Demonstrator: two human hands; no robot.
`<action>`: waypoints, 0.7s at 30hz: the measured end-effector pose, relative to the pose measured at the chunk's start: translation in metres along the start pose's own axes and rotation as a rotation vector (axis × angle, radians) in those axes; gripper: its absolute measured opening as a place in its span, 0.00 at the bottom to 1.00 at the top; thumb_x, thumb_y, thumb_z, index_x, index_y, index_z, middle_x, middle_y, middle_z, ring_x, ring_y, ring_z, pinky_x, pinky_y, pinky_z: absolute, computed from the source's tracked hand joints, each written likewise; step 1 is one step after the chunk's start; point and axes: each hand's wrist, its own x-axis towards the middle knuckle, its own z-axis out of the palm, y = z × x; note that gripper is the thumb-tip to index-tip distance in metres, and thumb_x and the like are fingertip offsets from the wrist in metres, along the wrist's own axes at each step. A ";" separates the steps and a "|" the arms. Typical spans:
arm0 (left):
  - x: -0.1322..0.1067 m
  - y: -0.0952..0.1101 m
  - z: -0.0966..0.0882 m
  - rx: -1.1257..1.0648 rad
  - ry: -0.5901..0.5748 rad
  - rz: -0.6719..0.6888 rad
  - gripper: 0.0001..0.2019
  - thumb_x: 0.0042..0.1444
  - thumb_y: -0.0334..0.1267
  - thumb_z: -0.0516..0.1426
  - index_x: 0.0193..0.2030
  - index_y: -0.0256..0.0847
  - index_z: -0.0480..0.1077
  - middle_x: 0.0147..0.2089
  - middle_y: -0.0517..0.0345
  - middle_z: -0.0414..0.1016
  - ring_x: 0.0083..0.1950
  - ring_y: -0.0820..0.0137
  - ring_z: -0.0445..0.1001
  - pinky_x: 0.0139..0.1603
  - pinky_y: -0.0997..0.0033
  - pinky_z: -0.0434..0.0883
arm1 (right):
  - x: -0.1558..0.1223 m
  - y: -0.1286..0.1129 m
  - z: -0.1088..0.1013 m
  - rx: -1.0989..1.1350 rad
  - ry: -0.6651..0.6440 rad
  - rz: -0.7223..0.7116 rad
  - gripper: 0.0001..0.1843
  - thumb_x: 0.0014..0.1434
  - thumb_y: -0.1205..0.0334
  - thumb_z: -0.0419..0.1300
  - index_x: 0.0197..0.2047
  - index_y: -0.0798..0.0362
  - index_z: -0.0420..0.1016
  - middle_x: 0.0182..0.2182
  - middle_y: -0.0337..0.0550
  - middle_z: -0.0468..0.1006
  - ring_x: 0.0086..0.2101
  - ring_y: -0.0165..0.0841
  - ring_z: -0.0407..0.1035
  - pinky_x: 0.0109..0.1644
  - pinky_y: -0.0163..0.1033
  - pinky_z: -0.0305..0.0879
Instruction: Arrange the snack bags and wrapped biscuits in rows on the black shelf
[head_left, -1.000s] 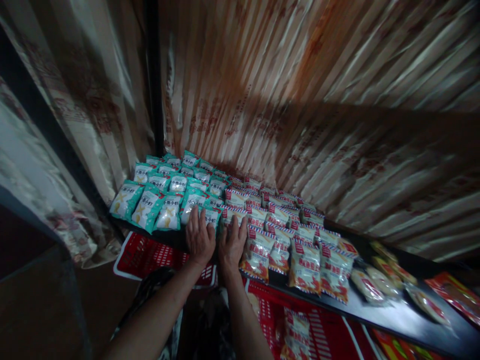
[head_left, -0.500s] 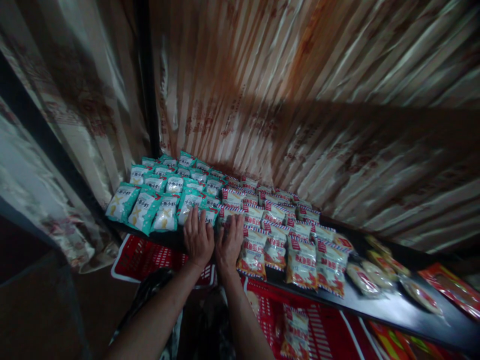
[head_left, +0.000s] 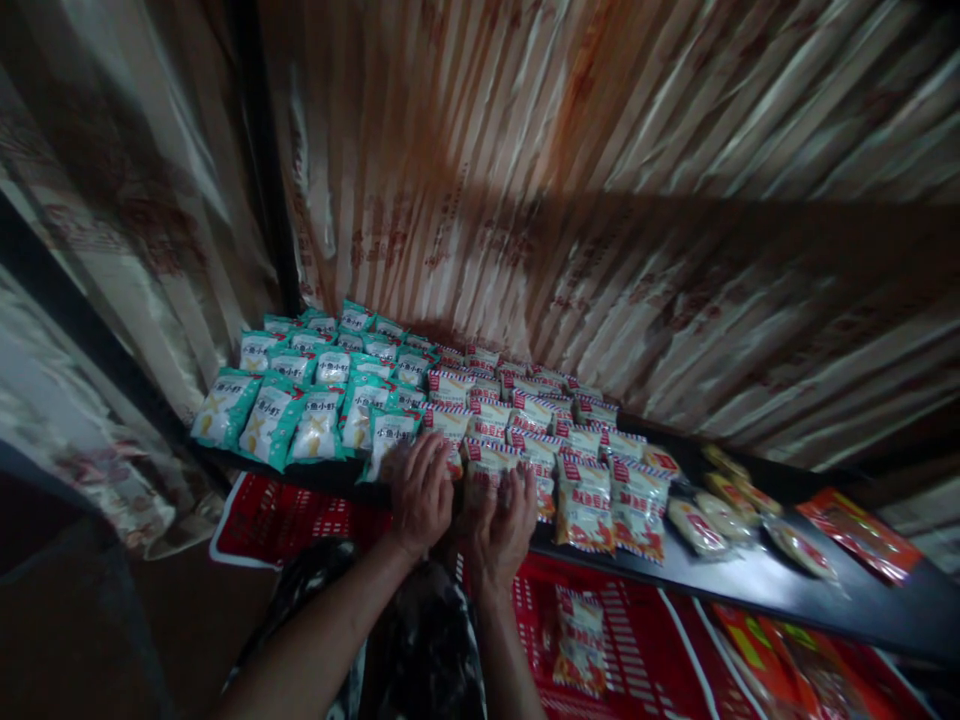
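Teal-and-white snack packets [head_left: 317, 420] stand in rows on the left part of a dark shelf. Beside them are rows of cream snack packets [head_left: 585, 505] with red lettering and striped edges. My left hand [head_left: 422, 495] lies with fingers stretched forward where the two kinds meet, close to a front teal packet [head_left: 391, 437] and over part of a cream one. Its fingertips rest on or just above the packets; which, I cannot tell. My right hand [head_left: 501, 525] has its fingers extended and slightly apart, partly covering a front cream packet [head_left: 489, 460].
Flat clear-wrapped packets [head_left: 697, 525] and an orange-red packet [head_left: 859, 532] lie on the shelf [head_left: 750, 590] to the right. Red baskets [head_left: 300, 520] are below, one holding a cream packet [head_left: 581, 640]. A patterned curtain [head_left: 480, 200] hangs behind; a dark post [head_left: 266, 150] stands left.
Both hands have moved right along the front row, uncovering more of a teal packet. My right hand now covers part of a front cream packet. The view has shifted slightly right.
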 end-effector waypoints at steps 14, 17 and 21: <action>-0.007 0.039 0.011 0.167 -0.446 -0.179 0.13 0.57 0.31 0.50 0.48 0.41 0.70 0.41 0.56 0.77 0.43 0.65 0.75 0.40 0.68 0.72 | -0.014 0.028 -0.018 0.032 -0.200 0.280 0.31 0.61 0.46 0.47 0.58 0.60 0.64 0.50 0.59 0.73 0.43 0.41 0.71 0.46 0.45 0.65; -0.007 0.038 0.014 0.170 -0.486 -0.207 0.15 0.58 0.31 0.50 0.50 0.41 0.69 0.42 0.56 0.77 0.42 0.66 0.75 0.39 0.70 0.72 | -0.015 0.028 -0.016 0.020 -0.196 0.295 0.33 0.61 0.45 0.47 0.59 0.61 0.63 0.48 0.60 0.74 0.42 0.42 0.71 0.46 0.46 0.66; -0.007 0.037 0.016 0.141 -0.482 -0.230 0.14 0.58 0.30 0.49 0.48 0.40 0.69 0.41 0.56 0.78 0.41 0.67 0.76 0.38 0.70 0.73 | -0.017 0.030 -0.015 0.053 -0.204 0.329 0.32 0.61 0.45 0.47 0.60 0.59 0.62 0.45 0.56 0.76 0.39 0.40 0.72 0.43 0.44 0.67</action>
